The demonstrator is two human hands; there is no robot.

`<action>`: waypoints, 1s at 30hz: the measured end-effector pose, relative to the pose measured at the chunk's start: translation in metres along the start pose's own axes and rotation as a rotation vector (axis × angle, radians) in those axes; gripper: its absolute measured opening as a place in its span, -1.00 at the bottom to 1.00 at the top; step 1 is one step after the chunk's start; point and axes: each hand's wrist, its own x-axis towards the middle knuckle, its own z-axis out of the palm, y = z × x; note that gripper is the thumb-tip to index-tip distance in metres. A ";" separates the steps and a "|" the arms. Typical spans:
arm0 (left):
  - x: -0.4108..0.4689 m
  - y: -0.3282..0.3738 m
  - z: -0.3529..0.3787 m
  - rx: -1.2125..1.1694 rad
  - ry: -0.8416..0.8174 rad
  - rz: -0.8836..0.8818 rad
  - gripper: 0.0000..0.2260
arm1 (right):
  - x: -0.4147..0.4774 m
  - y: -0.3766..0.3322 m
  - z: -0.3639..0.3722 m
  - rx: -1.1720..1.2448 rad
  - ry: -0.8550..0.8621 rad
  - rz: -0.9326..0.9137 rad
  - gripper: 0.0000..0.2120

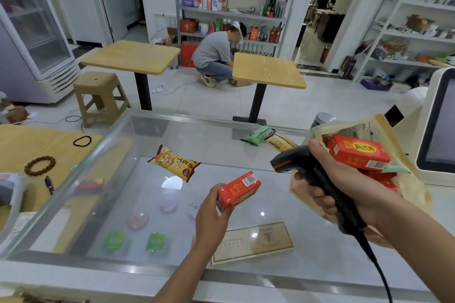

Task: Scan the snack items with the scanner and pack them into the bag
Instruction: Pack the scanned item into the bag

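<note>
The left hand [211,214] is holding a red box [238,190] above the glass desk [209,138]. Its grip is pinching the box at the near end, thumb on one side and fingers on the other. A white barcode [249,179] is showing on the upper face, and the yellow characters on the side are too small for reading.

The right hand [344,179] is gripping a black scanner [295,162] with all fingers curled round the handle. The head, with an orange stripe, is pointing left toward the box but is not touching it.

Just behind this hand a tan bag [384,125] is standing open on the desk. A second red box [358,154] is lying in its mouth – its yellow oval label is carrying Chinese characters, upside down to the camera.

A yellow snack packet [174,166] is lying on the glass further left, printed with dark characters that look like "面包丁". A green packet [256,136] is lying at the far edge of the desk – its writing is not readable.
</note>
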 end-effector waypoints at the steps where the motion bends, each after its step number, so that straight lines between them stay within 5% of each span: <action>1: 0.000 0.000 0.000 0.001 0.000 -0.003 -0.59 | 0.001 0.001 0.000 0.008 -0.002 0.005 -0.25; 14: -0.003 -0.001 0.000 -0.065 0.016 -0.013 -0.60 | 0.090 0.100 0.024 -0.099 0.263 0.031 -0.41; 17: -0.006 0.000 0.000 -0.065 0.048 -0.023 -0.60 | 0.087 0.105 0.018 -0.600 0.389 -0.156 -0.32; 20: -0.013 0.014 0.003 -0.064 0.070 0.008 -0.60 | 0.079 0.102 0.009 -1.033 0.701 -0.476 -0.50; 25: -0.008 0.075 0.020 0.097 0.024 0.503 -0.63 | 0.066 0.078 -0.017 -1.179 0.580 -1.079 -0.20; 30: 0.011 0.146 0.053 0.057 -0.070 0.751 -0.47 | 0.046 0.043 -0.068 -1.102 0.728 -1.201 -0.48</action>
